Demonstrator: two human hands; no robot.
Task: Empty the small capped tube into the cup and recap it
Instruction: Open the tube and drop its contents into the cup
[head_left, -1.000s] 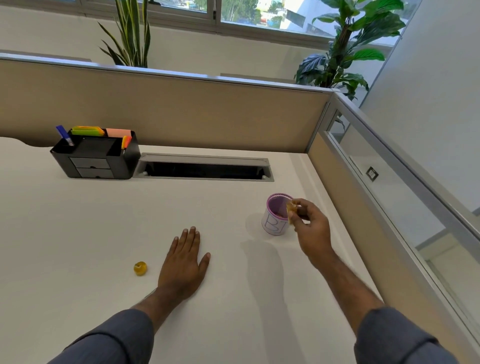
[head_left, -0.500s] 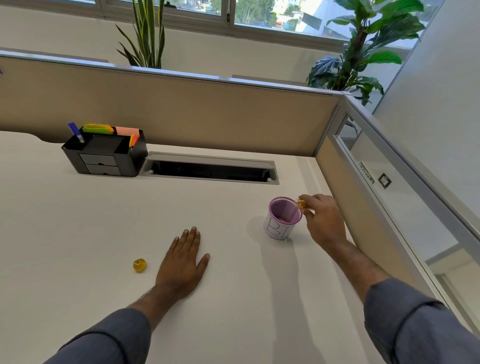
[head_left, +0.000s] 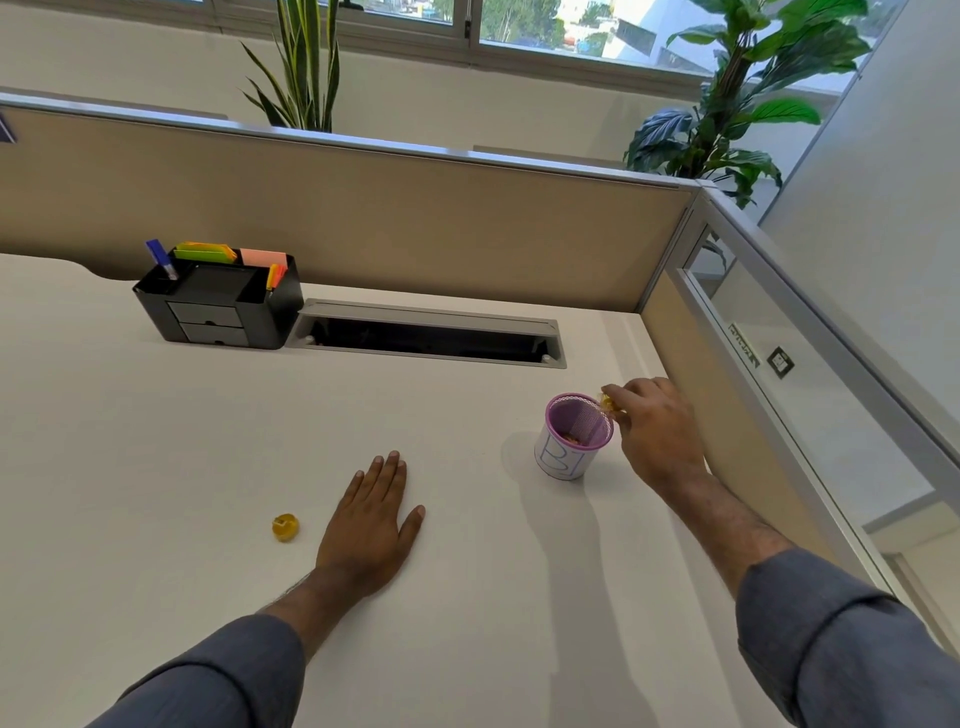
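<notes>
The left hand (head_left: 370, 525) lies flat on the desk (head_left: 156, 467), palm down, fingers together and stretched out, gripping nothing. Just to its left, apart from it, sits the small yellow cap (head_left: 285, 527), lying loose on the surface; it looks light and smooth, likely to skid or roll if nudged, so I would pinch it by its rim between thumb and forefinger. Further right stands the cup (head_left: 570, 436), upright, purple mesh inside and a white wrap with blue marking outside, with something small and orange-brown at its bottom. At its far right rim the right hand (head_left: 657, 434) pinches the tube (head_left: 607, 403), thumb and fingertips closed on it so that only a yellowish end shows. The tube seems a small, stiff plastic piece, nearly weightless and somewhat slick, best held around its body as it is, leaving the mouth free. Its long axis appears tipped, the visible end aimed left and down toward the cup's opening, though the hand hides most of it and I cannot tell the exact tilt. Judging by this, pouring is under way or nearly finished, and recapping remains.
</notes>
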